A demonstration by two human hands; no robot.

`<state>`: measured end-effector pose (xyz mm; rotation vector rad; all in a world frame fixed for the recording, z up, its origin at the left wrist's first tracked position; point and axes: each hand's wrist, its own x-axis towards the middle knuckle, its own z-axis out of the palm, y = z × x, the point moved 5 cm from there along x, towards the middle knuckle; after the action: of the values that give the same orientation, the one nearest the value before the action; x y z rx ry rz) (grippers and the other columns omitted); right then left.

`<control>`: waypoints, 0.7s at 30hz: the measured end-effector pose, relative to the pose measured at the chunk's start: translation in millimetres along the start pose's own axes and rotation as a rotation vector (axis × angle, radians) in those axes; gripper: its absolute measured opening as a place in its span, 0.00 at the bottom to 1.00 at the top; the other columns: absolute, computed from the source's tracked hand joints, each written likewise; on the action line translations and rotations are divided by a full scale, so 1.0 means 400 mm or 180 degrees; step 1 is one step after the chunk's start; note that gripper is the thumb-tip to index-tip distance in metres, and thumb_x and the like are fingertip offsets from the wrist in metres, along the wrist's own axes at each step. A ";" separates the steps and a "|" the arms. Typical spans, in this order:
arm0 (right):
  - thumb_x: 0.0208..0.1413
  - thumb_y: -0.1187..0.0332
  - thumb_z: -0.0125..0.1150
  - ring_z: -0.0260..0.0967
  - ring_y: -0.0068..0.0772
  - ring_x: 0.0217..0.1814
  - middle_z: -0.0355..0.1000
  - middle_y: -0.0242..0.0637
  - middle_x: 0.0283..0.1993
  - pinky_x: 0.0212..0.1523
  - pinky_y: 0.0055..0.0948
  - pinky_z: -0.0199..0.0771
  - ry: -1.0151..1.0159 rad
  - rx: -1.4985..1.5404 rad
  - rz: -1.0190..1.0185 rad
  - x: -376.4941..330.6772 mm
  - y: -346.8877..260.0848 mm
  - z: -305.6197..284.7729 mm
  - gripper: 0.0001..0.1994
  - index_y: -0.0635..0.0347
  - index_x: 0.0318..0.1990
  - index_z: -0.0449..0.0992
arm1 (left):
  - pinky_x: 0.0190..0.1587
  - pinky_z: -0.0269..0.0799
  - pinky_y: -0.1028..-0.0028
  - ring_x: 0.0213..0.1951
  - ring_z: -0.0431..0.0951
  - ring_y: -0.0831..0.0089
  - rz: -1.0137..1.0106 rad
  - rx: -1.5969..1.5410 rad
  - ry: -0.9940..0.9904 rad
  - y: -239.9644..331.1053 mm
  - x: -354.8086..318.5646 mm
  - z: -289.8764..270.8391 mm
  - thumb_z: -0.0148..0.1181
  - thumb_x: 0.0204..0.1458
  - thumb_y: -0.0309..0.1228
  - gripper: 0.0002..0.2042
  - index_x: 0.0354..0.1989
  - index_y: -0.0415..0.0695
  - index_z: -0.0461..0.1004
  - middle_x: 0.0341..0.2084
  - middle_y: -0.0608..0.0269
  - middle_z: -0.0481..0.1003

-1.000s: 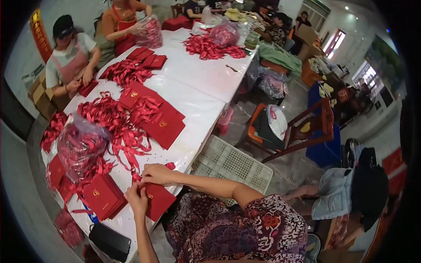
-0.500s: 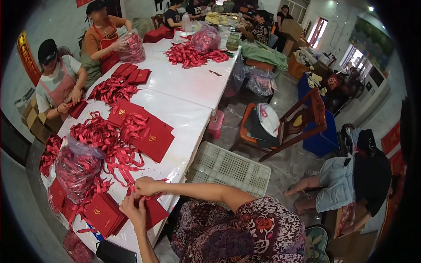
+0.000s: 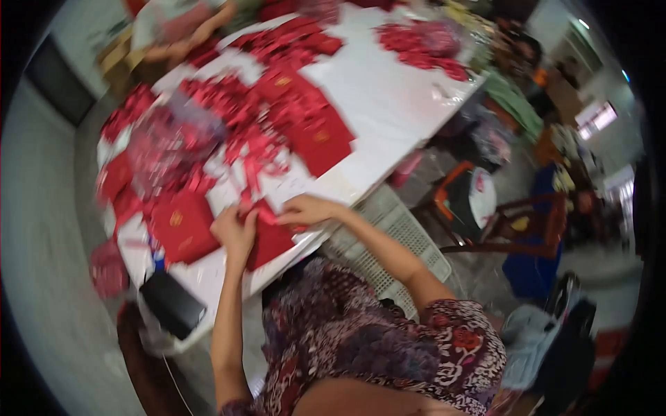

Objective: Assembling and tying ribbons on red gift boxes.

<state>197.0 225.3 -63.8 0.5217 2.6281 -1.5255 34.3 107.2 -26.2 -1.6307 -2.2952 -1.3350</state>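
The view is motion-blurred. Both of my hands rest on a flat red folded card (image 3: 272, 239) at the near edge of a long white table (image 3: 388, 90). My left hand (image 3: 234, 229) pinches a red ribbon (image 3: 250, 202) at the card's top left. Touching the same ribbon and the card's top edge, my right hand (image 3: 307, 209) has its fingers curled. Another red card (image 3: 182, 223) lies just to the left. A tangle of red ribbons (image 3: 243, 135) and a clear bag of ribbons (image 3: 156, 149) sit behind them.
More red cards (image 3: 320, 139) and ribbon piles (image 3: 423, 48) cover the table. A black object (image 3: 171, 303) lies at the near left corner. A white plastic crate (image 3: 388, 236) and a wooden chair (image 3: 485, 208) stand on the floor at right. Another person (image 3: 173, 28) works at the far end.
The view has swung down and closer to the table and blurred. My hands stay together on the red card and ribbon at the near edge.
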 end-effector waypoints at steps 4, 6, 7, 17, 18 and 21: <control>0.59 0.61 0.60 0.67 0.19 0.25 0.71 0.32 0.22 0.28 0.26 0.69 0.0006 0.0259 -0.0164 -0.089 -0.045 -0.061 0.13 0.63 0.32 0.78 | 0.36 0.61 0.60 0.33 0.77 0.62 -0.0265 0.0173 0.0016 -0.017 0.011 0.007 0.70 0.44 0.35 0.09 0.30 0.49 0.76 0.26 0.64 0.76; 0.62 0.64 0.57 0.66 0.16 0.26 0.70 0.28 0.22 0.29 0.21 0.68 -0.0377 0.0957 0.0199 -0.094 -0.080 -0.050 0.11 0.63 0.33 0.77 | 0.38 0.64 0.63 0.32 0.77 0.64 -0.0374 0.0490 -0.0083 -0.029 0.013 0.014 0.70 0.44 0.34 0.10 0.32 0.47 0.77 0.27 0.65 0.76; 0.63 0.64 0.57 0.65 0.15 0.26 0.69 0.26 0.23 0.29 0.20 0.67 -0.0181 0.1246 0.0038 -0.084 -0.091 -0.050 0.11 0.62 0.34 0.76 | 0.41 0.63 0.63 0.35 0.76 0.63 -0.0446 0.0548 -0.0163 -0.028 0.014 0.015 0.69 0.46 0.34 0.09 0.33 0.47 0.77 0.29 0.64 0.77; 0.65 0.62 0.56 0.66 0.14 0.23 0.68 0.24 0.23 0.24 0.16 0.68 0.1041 0.2427 0.0397 0.095 -0.073 0.038 0.10 0.59 0.36 0.74 | 0.54 0.60 0.56 0.50 0.67 0.53 -0.0626 -0.0010 0.0364 0.077 -0.095 0.038 0.52 0.61 0.36 0.15 0.51 0.42 0.69 0.44 0.52 0.74; 0.65 0.62 0.56 0.66 0.14 0.23 0.68 0.24 0.23 0.24 0.16 0.68 0.1022 0.2431 0.0405 0.106 -0.074 0.037 0.10 0.59 0.36 0.74 | 0.52 0.64 0.57 0.48 0.70 0.55 -0.0827 -0.0079 0.0078 0.078 -0.108 0.057 0.51 0.62 0.36 0.14 0.51 0.41 0.68 0.43 0.51 0.75; 0.64 0.64 0.57 0.65 0.14 0.23 0.70 0.25 0.24 0.20 0.16 0.63 0.1200 0.2561 0.0285 0.128 -0.094 0.038 0.10 0.61 0.35 0.76 | 0.39 0.72 0.66 0.33 0.76 0.63 -0.1642 -0.2282 -0.0023 0.049 -0.148 0.111 0.48 0.64 0.32 0.10 0.47 0.39 0.66 0.30 0.55 0.77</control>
<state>135.1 208.5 -51.5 1.0310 2.0344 -2.6420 95.3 92.3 -69.8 -1.1401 -2.5022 -2.4880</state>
